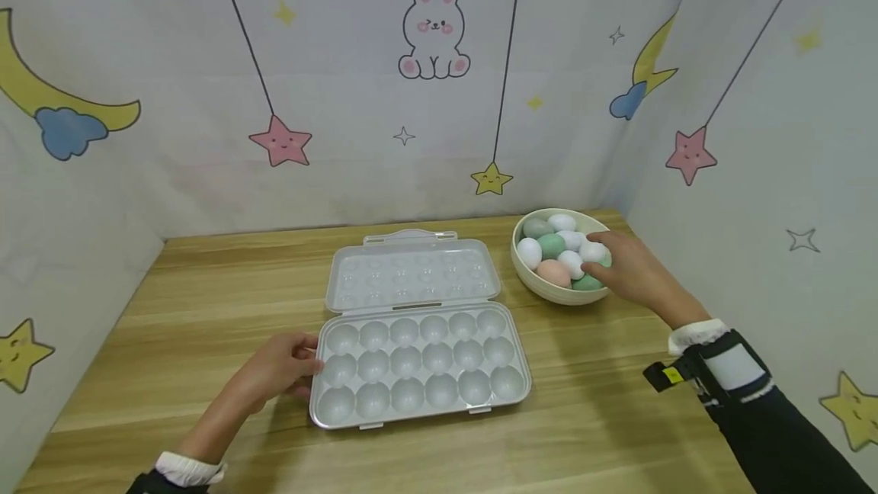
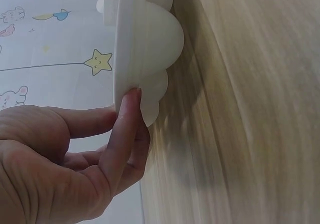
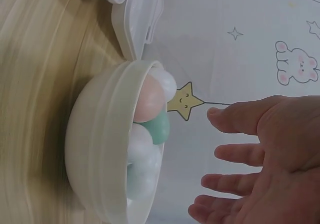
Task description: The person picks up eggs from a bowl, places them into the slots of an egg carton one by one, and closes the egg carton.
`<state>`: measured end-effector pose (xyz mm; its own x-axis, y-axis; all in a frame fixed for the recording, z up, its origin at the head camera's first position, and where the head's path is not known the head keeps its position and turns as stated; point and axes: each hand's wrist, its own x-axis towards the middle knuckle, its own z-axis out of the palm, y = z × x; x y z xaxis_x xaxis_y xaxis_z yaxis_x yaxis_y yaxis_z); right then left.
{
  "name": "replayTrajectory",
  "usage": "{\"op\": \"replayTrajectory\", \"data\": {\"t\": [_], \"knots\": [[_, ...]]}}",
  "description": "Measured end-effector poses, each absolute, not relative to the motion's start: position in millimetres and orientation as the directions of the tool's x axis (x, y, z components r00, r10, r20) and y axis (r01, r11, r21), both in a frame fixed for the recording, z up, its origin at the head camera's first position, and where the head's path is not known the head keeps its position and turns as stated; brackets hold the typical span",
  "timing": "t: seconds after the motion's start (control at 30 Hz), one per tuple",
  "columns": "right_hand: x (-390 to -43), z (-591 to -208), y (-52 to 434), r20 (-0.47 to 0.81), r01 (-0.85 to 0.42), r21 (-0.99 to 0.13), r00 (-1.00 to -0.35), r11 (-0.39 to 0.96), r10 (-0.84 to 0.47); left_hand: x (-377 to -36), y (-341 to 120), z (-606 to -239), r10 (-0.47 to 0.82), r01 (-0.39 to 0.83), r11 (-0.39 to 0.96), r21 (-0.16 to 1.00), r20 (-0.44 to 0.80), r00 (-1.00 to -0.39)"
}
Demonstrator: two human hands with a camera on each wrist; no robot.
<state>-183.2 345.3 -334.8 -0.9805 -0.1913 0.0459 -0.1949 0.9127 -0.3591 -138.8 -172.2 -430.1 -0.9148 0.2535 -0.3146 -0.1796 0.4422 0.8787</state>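
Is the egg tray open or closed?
Open: the egg tray has its lid folded back flat, and all its cups are empty.

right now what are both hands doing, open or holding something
Left hand: open, fingers touching the left edge of the egg tray.
Right hand: open, holding nothing, over the bowl of eggs.

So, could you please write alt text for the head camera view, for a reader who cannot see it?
A person's right hand reaches over a bowl of white, green and pink eggs, while the left hand touches the left edge of an open, empty egg tray on a wooden table.
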Motion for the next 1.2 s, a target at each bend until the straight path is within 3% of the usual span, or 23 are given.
{"op": "replayTrajectory", "data": {"t": [0.2, 0.57, 0.93, 1.2], "knots": [[-195, -346, 353, 0.069, -0.247, -0.331, -0.969, 0.911, -0.238, -137, -172, -426, 0.232, -0.185, 0.474, 0.861, -0.325, -0.917], [-215, -367, 369, 0.080, -0.293, -0.172, -0.956, 0.940, -0.283, -136, -162, -417, 0.204, -0.205, 0.521, 0.829, -0.354, -0.913], [-226, -384, 369, 0.030, -0.228, -0.158, -0.974, 0.961, -0.226, -137, -153, -413, 0.174, -0.170, 0.606, 0.777, -0.338, -0.925], [-231, -390, 368, 0.073, -0.271, -0.138, -0.962, 0.953, -0.263, -136, -148, -412, 0.144, -0.151, 0.661, 0.735, -0.322, -0.936]]}}
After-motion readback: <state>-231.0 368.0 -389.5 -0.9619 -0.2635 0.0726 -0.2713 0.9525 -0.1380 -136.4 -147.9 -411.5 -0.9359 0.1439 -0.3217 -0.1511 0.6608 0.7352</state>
